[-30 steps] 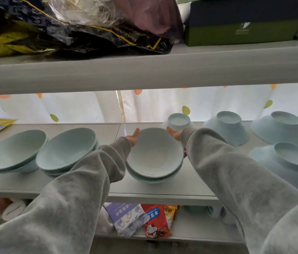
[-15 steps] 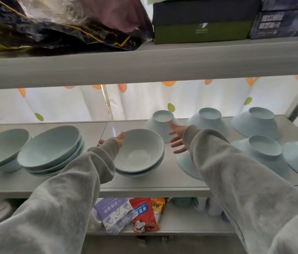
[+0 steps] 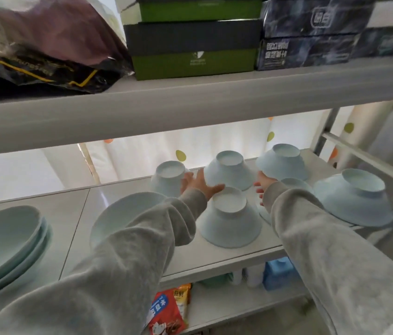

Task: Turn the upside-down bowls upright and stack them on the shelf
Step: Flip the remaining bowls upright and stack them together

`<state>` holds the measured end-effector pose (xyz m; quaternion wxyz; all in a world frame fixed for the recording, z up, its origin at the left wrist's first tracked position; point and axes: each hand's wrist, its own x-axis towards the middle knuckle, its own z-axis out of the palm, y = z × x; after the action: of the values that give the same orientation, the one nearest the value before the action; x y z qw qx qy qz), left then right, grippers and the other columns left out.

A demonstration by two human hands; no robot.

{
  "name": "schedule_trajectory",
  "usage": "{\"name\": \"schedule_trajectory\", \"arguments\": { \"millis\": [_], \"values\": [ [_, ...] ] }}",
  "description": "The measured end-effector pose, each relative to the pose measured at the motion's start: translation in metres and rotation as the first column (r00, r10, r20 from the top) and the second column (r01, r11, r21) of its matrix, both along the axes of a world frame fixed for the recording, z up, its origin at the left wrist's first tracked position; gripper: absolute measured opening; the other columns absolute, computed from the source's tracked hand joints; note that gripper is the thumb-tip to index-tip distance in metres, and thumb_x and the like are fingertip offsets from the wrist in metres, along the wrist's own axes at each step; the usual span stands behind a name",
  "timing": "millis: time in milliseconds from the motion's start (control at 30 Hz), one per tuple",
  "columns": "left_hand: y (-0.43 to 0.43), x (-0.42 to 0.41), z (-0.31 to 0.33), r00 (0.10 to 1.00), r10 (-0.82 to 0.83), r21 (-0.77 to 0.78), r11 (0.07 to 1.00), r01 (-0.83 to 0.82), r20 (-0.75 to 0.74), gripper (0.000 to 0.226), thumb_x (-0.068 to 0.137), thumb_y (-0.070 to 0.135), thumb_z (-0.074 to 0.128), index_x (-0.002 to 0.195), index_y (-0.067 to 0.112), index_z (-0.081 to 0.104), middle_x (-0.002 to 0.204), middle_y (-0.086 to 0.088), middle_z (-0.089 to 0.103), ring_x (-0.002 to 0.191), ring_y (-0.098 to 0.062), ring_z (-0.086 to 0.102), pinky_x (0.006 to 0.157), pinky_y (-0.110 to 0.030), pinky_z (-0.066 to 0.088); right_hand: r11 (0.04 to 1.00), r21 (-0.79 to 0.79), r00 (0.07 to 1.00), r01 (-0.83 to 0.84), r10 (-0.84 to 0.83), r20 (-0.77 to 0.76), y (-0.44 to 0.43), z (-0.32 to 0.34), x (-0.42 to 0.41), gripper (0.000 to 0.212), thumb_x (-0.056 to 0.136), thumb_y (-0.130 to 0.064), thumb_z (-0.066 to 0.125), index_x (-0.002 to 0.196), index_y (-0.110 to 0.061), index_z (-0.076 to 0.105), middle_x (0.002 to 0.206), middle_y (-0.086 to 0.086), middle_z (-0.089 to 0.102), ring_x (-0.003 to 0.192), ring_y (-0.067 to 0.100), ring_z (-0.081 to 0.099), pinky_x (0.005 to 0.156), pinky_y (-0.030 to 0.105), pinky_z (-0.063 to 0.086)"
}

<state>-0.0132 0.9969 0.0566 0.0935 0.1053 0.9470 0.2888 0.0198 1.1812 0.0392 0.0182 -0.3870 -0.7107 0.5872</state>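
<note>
On the middle shelf (image 3: 128,240), toward its right half, six pale blue bowls are seen upside down. The inverted bowl (image 3: 229,174) in the back row is flanked by the two hands, and it appears to be the one being reached for. Just in front of it stands another inverted bowl (image 3: 230,222), and a smaller one (image 3: 167,177) stands just beside it on the left. A further bowl (image 3: 283,163) is seen at the back right, a wide one (image 3: 355,199) sits close to the shelf's right end, and one is largely hidden behind the right sleeve.

The left hand (image 3: 198,186) is spread open with its fingers against the bowl's left flank; nothing is gripped. The right hand (image 3: 262,187) is also open and empty, near the bowl's right side; contact there cannot be judged.

Upright bowls are already nested further left: one stack (image 3: 123,213) is partly covered by the left sleeve, another (image 3: 9,240) lies at the left edge.

Several risks can be judged from here. The front bowl may be knocked by a sleeve or wrist as the back bowl is lifted over it, and pushed off the shelf's front edge. The smooth, sloping sides may slip from open palms if the bowl is flipped without a firm pinch. The upper shelf (image 3: 190,110) hangs close above, so a raised rim may be struck against it.
</note>
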Motion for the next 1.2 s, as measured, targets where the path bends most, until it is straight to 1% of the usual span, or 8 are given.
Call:
{"name": "schedule_trajectory", "arguments": {
  "millis": [267,500,633,733,833,933,1067,1200],
  "values": [
    [0.071,0.019,-0.047,0.97,-0.232,-0.338,0.909,0.244,0.075,0.113,0.066,0.054,0.076,0.149,0.028,0.003,0.154,-0.013,0.007,0.14,-0.037,0.015,0.115,-0.051,0.018,0.98,-0.177,0.981,-0.092,0.12,0.153,0.036,-0.015,0.015,0.063,0.097,-0.054,0.028,0.136,-0.008,0.046,0.14,0.013,0.046,0.131,0.03,0.042,0.112,0.047,0.031],
    [0.071,0.007,-0.042,0.985,-0.163,-0.304,0.937,0.172,0.055,0.104,0.062,0.057,0.077,0.146,0.04,0.018,0.148,-0.003,0.027,0.137,-0.032,0.027,0.111,-0.049,0.031,0.933,-0.216,0.934,-0.289,0.324,0.148,0.054,-0.013,0.006,0.063,0.097,-0.057,0.024,0.142,-0.016,0.04,0.147,0.006,0.04,0.134,0.027,0.038,0.113,0.041,0.027],
    [0.058,-0.001,-0.021,0.976,-0.086,0.097,0.993,0.067,0.2,0.099,0.063,0.052,0.079,0.146,0.042,0.025,0.152,0.0,0.032,0.139,-0.026,0.034,0.113,-0.041,0.033,0.909,-0.291,0.953,-0.299,0.3,-0.042,0.063,-0.017,-0.014,0.062,0.097,-0.054,0.027,0.141,-0.012,0.043,0.132,0.003,0.053,0.124,0.024,0.048,0.113,0.037,0.029],
    [0.047,0.005,-0.009,0.857,-0.057,0.526,0.809,-0.26,0.512,0.086,0.072,0.05,0.073,0.144,0.04,0.028,0.147,-0.001,0.037,0.133,-0.033,0.039,0.093,-0.054,0.046,0.876,-0.329,0.936,-0.352,0.323,-0.14,0.066,-0.009,-0.021,0.071,0.088,-0.069,0.031,0.137,-0.021,0.051,0.133,0.009,0.056,0.129,0.027,0.045,0.11,0.044,0.028],
    [0.043,0.011,-0.021,0.623,-0.027,0.523,0.574,-0.63,0.781,0.08,0.066,0.059,0.073,0.13,0.024,0.042,0.133,-0.01,0.048,0.13,-0.041,0.042,0.091,-0.066,0.04,0.8,-0.376,0.882,-0.468,0.447,-0.148,0.065,0.002,-0.021,0.075,0.081,-0.079,0.027,0.128,-0.027,0.053,0.118,0.005,0.056,0.118,0.025,0.047,0.096,0.054,0.035],
    [0.043,0.008,-0.043,0.498,-0.116,0.47,0.566,-0.678,0.859,0.071,0.071,0.062,0.069,0.121,0.015,0.052,0.114,-0.01,0.063,0.111,-0.038,0.056,0.087,-0.056,0.044,0.82,-0.25,0.84,-0.515,0.541,0.043,0.058,0.008,-0.02,0.066,0.082,-0.065,0.051,0.131,-0.021,0.05,0.125,0.002,0.053,0.121,0.027,0.046,0.089,0.058,0.039],
    [0.037,0.019,-0.024,0.639,-0.108,0.56,0.603,-0.567,0.762,0.023,0.065,0.031,0.07,0.069,0.008,0.069,0.066,-0.011,0.064,0.07,-0.024,0.053,0.075,-0.032,0.042,0.835,-0.124,0.807,-0.536,0.55,0.215,0.049,0.009,-0.026,0.054,0.088,-0.031,0.062,0.137,-0.013,0.045,0.136,0.007,0.05,0.12,0.028,0.047,0.088,0.057,0.041],
    [0.021,0.005,-0.024,0.691,0.116,0.539,0.54,-0.647,0.713,0.034,0.077,0.041,0.065,0.094,0.011,0.061,0.087,-0.01,0.063,0.08,-0.027,0.054,0.085,-0.036,0.045,0.823,-0.083,0.759,-0.562,0.552,0.345,0.048,0.007,-0.035,0.066,0.083,-0.033,0.068,0.139,-0.008,0.042,0.136,0.012,0.052,0.117,0.027,0.05,0.104,0.053,0.037]
  ]
}}
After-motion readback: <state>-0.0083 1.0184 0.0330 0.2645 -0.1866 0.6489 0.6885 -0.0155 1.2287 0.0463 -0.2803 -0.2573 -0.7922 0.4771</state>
